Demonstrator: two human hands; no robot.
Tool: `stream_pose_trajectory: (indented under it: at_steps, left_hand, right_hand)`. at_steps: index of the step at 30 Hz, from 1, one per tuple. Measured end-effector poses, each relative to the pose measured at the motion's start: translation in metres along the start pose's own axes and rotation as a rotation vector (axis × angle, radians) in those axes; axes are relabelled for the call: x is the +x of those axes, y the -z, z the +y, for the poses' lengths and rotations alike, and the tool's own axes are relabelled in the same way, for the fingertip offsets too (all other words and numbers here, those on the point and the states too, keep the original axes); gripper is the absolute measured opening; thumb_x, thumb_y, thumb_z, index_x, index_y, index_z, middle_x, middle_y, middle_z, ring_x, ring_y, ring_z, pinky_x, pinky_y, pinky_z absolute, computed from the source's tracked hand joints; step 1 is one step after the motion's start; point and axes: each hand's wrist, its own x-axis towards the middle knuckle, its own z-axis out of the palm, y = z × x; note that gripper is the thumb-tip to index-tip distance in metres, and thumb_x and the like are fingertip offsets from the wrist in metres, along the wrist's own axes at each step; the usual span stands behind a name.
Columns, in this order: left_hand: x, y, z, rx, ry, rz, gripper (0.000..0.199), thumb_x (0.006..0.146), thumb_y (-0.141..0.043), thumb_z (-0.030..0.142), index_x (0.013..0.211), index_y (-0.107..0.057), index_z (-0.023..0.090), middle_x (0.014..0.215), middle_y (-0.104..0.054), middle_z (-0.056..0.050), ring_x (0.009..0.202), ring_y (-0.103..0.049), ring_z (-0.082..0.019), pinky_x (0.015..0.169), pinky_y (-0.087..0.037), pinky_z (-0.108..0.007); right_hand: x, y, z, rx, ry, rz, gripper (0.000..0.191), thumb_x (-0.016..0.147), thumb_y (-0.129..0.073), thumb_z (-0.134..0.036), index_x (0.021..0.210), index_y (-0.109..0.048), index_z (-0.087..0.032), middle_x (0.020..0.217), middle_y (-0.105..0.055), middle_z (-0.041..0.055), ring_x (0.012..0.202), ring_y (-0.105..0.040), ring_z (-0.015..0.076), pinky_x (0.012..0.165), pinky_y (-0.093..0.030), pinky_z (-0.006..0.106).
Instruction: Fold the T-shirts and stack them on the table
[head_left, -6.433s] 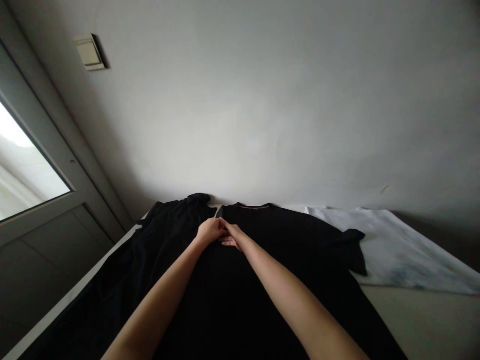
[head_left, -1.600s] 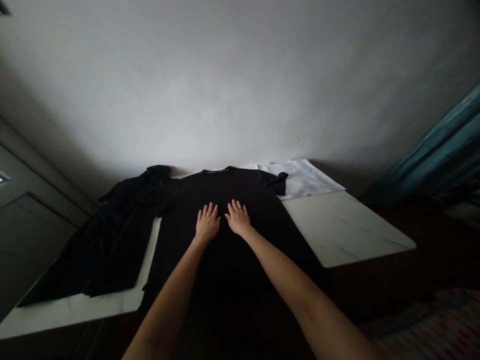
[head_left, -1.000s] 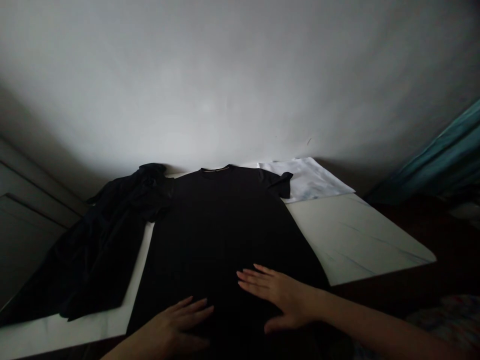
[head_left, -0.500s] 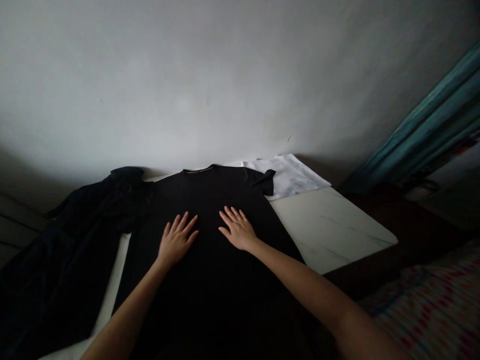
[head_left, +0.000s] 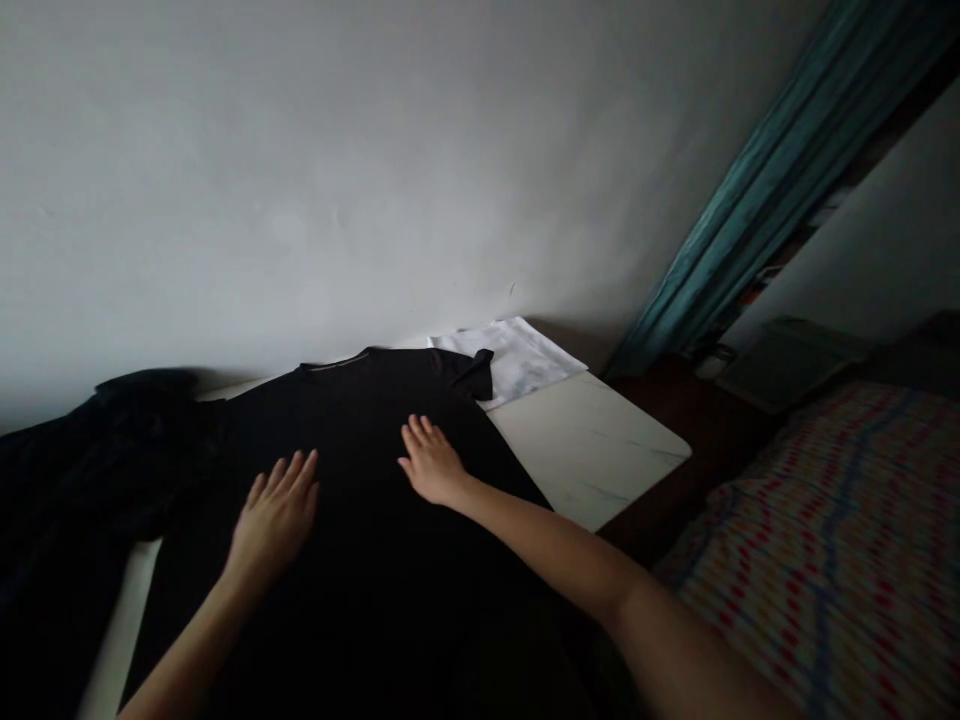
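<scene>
Wider apart than half a second ago, the left hand (head_left: 274, 515) and the right hand (head_left: 431, 462) are spreading over a black T-shirt (head_left: 360, 530), while the head view is pointing farther right and showing more of the patterned bedcover (head_left: 832, 560). The T-shirt is lying directly below the hands, its long axis running from the collar (head_left: 335, 364), near the wall (head_left: 300, 180), back towards the person; its hem is vanishing into shadow. The right hand is reaching farther up the cloth, nearer the rumpled sleeve (head_left: 472, 376); the left hand is lying lower, towards a crumpled dark garment (head_left: 82, 480). Both are extending their fingers, palms down, and gripping nothing; whether they are pressing or hovering cannot be told. Grey-veined white tabletop (head_left: 585, 450) is supporting the T-shirt and extending past it on the right, its rounded corner standing out against dark floor (head_left: 664, 415). At the back, the sleeve is overlapping a white garment (head_left: 529, 355); farther right, a teal curtain (head_left: 757, 200) is hanging beside the wall.
</scene>
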Motion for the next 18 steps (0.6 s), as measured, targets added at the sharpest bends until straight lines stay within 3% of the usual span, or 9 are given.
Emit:
stream_pose_trajectory:
  at_steps: [3,5,10,14,18]
  left_hand:
    - [0.06,-0.011,0.045,0.009,0.018,-0.042,0.058,0.094,-0.026,0.027,0.149,-0.037,0.011,0.154,-0.038,-0.014,0.144,-0.032,-0.029,0.114,-0.032,-0.05]
    - [0.082,-0.02,0.044,0.029,0.064,-0.064,0.057,0.096,-0.028,0.031,0.15,-0.037,0.013,0.155,-0.035,-0.014,0.144,-0.03,-0.031,0.113,-0.032,-0.052]
    - [0.091,-0.035,-0.022,0.068,0.109,-0.085,0.056,0.098,-0.028,0.046,0.149,-0.038,0.028,0.159,-0.031,-0.007,0.145,-0.028,-0.032,0.112,-0.03,-0.055]
    - [0.095,-0.039,-0.069,0.084,0.172,-0.073,0.056,0.097,-0.028,0.047,0.148,-0.04,0.028,0.158,-0.032,-0.008,0.144,-0.03,-0.032,0.111,-0.03,-0.055]
    - [0.11,-0.041,-0.098,0.081,0.245,-0.055,0.058,0.096,-0.026,0.048,0.149,-0.039,0.027,0.157,-0.035,-0.009,0.143,-0.032,-0.032,0.11,-0.032,-0.054]
  right_hand:
    - [0.054,-0.017,-0.037,0.072,0.109,-0.048,0.055,0.1,-0.032,-0.03,0.152,-0.031,-0.012,0.16,-0.022,0.0109,0.148,-0.018,0.0223,0.12,-0.021,0.043]
    - [0.078,-0.024,-0.036,0.061,0.11,-0.069,0.056,0.101,-0.033,-0.035,0.151,-0.032,-0.011,0.16,-0.021,0.0114,0.148,-0.017,0.0225,0.121,-0.017,0.041]
    - [0.104,-0.022,0.02,0.015,0.031,-0.058,0.069,0.1,-0.028,-0.055,0.154,-0.025,-0.013,0.162,-0.016,0.0091,0.149,-0.012,0.0265,0.121,-0.011,0.044]
    - [0.121,-0.017,0.058,-0.014,-0.065,-0.059,0.074,0.099,-0.025,-0.056,0.155,-0.02,-0.007,0.162,-0.013,0.0134,0.149,-0.011,0.0256,0.121,-0.009,0.04]
    - [0.148,-0.015,0.078,-0.043,-0.162,-0.078,0.071,0.1,-0.022,-0.054,0.155,-0.021,-0.009,0.162,-0.012,0.0125,0.15,-0.01,0.025,0.121,-0.008,0.04]
